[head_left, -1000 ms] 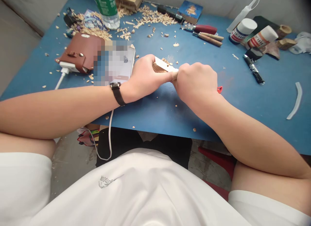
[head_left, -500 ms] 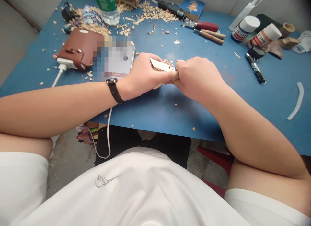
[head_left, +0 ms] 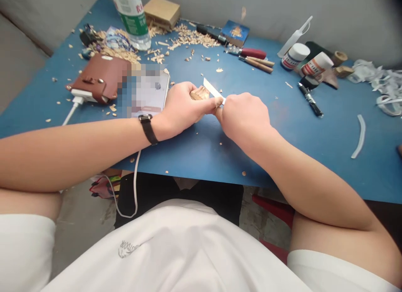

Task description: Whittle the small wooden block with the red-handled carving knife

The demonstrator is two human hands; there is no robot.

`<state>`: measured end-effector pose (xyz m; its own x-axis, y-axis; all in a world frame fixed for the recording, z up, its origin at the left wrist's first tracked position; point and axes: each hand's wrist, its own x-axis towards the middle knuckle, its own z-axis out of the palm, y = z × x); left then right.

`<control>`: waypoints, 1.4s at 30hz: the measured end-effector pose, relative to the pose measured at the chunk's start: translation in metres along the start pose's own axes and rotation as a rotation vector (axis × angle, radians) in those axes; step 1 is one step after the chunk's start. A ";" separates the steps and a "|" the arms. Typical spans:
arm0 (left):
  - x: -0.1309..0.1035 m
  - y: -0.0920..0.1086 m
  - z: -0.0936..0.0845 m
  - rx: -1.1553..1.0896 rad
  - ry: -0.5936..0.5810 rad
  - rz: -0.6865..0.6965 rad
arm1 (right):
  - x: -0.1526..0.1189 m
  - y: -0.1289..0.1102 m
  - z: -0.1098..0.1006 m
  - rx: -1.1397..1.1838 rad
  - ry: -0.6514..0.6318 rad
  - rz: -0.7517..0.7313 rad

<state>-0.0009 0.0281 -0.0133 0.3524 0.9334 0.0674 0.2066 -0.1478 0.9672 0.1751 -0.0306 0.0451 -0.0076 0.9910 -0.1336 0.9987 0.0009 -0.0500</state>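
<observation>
My left hand (head_left: pixel 185 108) is wrapped round a small piece of pale wood (head_left: pixel 199 93), whose carved top shows between thumb and fingers. Closed in a fist, my right hand (head_left: pixel 245 112) grips a carving knife (head_left: pixel 213 89); its handle is hidden in the fingers. The bright blade points up and to the left, just right of the wood, with a narrow gap between them. My left thumb reaches across to the blade's base, close to my right hand. A black-strapped watch (head_left: pixel 147 126) is on my left wrist.
A phone (head_left: pixel 150 91) and a brown leather case (head_left: pixel 99 78) with a white cable lie at left. Behind are a water bottle (head_left: pixel 135 24), wood shavings (head_left: pixel 194 36) and a wood block (head_left: pixel 162 11). Red-handled (head_left: pixel 254 53) and wooden-handled tools, paint jars (head_left: pixel 295 56) and a black-handled tool (head_left: pixel 310 99) lie toward the right.
The knife blade has moved off the wood to its right and tilted more upright, exposing the wood's carved top. Both hands keep their hold. The camera view has tipped up and shifted right.
</observation>
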 end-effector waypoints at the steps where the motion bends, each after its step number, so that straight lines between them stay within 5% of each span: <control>1: 0.002 -0.004 -0.002 0.011 0.024 0.000 | 0.002 0.005 0.004 0.023 0.030 0.002; 10: -0.003 -0.004 -0.013 -0.151 -0.126 0.035 | 0.019 0.058 0.009 0.087 0.111 -0.122; 17: 0.002 -0.011 -0.013 -0.325 -0.152 0.038 | 0.014 0.050 0.004 0.168 0.137 -0.361; 24: 0.002 -0.010 -0.013 -0.423 -0.421 0.013 | 0.011 0.047 0.006 0.073 0.153 -0.433; 42: -0.007 0.002 0.004 -0.183 -0.258 0.079 | -0.005 0.022 -0.009 -0.017 0.019 -0.301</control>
<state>0.0001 0.0201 -0.0131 0.5851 0.8044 0.1027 0.0096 -0.1336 0.9910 0.1976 -0.0341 0.0537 -0.3025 0.9483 -0.0963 0.9525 0.2970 -0.0679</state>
